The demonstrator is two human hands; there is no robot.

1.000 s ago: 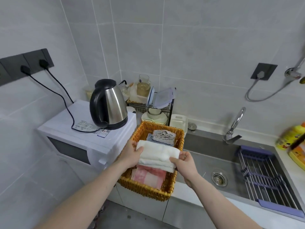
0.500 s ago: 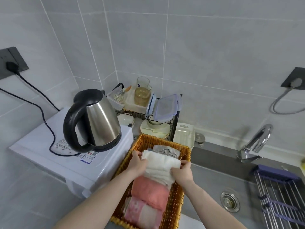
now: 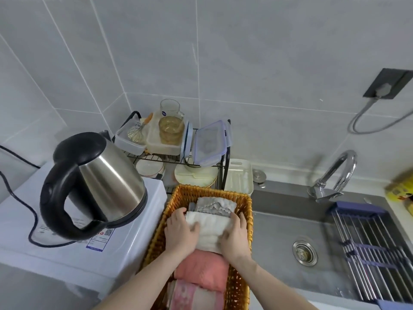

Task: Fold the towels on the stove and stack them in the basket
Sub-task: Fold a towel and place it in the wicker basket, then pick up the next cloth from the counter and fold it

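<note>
- The folded white terry towel [image 3: 209, 229] lay across the middle of the orange woven wicker basket [image 3: 244, 222], and both of the person's hands were on it
- The left hand [image 3: 180, 236] pressed on the towel's left end with fingers laid fairly flat and the thumb stretched over the cloth, not curled round it
- The right hand [image 3: 235, 237] pressed on the right end in the same manner, its fingers reaching along the towel's side next to the basket wall and its thumb on top
- A folded grey cloth with a scalloped edge [image 3: 215, 204] sat just behind the white towel, at the far end of the basket
- A rolled salmon-pink towel [image 3: 201, 270] lay just in front of the white one, touching it, and a pink patterned towel [image 3: 196, 297] lay nearest the camera
- The basket stood between a white microwave-like appliance [image 3: 125, 249] on its left and a grey steel sink [image 3: 279, 231] on its right
- A stainless steel electric kettle with a black handle [image 3: 96, 184] stood on the appliance
- A black wire dish rack [image 3: 225, 157] holding plastic containers and plates stood behind the basket, against the tiled wall
</note>
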